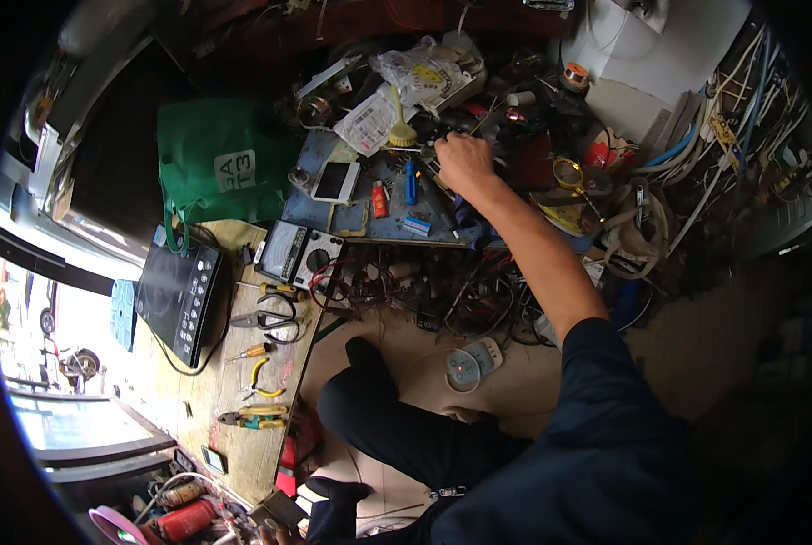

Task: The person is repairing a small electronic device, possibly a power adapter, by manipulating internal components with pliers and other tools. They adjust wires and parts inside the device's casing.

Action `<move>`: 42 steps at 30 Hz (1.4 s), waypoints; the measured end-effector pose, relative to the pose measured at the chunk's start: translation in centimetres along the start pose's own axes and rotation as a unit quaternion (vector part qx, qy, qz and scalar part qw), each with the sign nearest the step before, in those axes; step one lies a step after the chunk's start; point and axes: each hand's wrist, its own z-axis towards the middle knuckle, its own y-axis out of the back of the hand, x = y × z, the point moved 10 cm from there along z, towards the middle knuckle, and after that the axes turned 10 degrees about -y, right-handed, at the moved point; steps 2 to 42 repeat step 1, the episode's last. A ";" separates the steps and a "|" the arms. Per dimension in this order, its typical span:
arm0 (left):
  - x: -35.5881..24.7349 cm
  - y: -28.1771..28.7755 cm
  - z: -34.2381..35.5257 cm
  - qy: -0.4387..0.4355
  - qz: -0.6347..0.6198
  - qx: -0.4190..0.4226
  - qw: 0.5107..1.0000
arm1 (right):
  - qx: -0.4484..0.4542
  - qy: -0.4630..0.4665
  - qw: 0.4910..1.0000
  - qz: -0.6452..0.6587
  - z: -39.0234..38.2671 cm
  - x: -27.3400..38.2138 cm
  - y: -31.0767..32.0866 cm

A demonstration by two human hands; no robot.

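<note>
My right hand [465,163] reaches over the cluttered blue-topped bench [392,233], fingers curled in; what they grip, if anything, is hidden. Just left of it stands a yellow-green brush [401,132], bristles down. Below the hand lie a blue-handled tool [411,183], a dark, long-handled tool [438,202], a small red item [378,199] and a small blue-and-white box [417,226]. A white phone [336,182] with a dark screen rests farther left. Only fingertips of my left hand [277,536] show at the lower edge, beside a brownish box [278,510].
The wooden table [174,400] at left bears an induction cooker [180,295], an analog multimeter [298,254], scissors [269,320] and pliers [253,418]. A green bag [215,168] stands behind. Cables hang at far right; a power strip [474,361] lies on the floor.
</note>
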 end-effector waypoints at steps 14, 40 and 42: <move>-0.4 -0.3 0.2 -0.056 0.030 0.017 0.998 | -0.003 0.000 1.000 0.005 0.1 -0.1 -0.2; -0.4 -0.3 0.2 -0.056 0.030 0.017 0.998 | -0.003 0.000 1.000 0.005 0.1 -0.1 -0.2; -0.4 -0.3 0.2 -0.056 0.030 0.017 0.998 | -0.003 0.000 1.000 0.005 0.1 -0.1 -0.2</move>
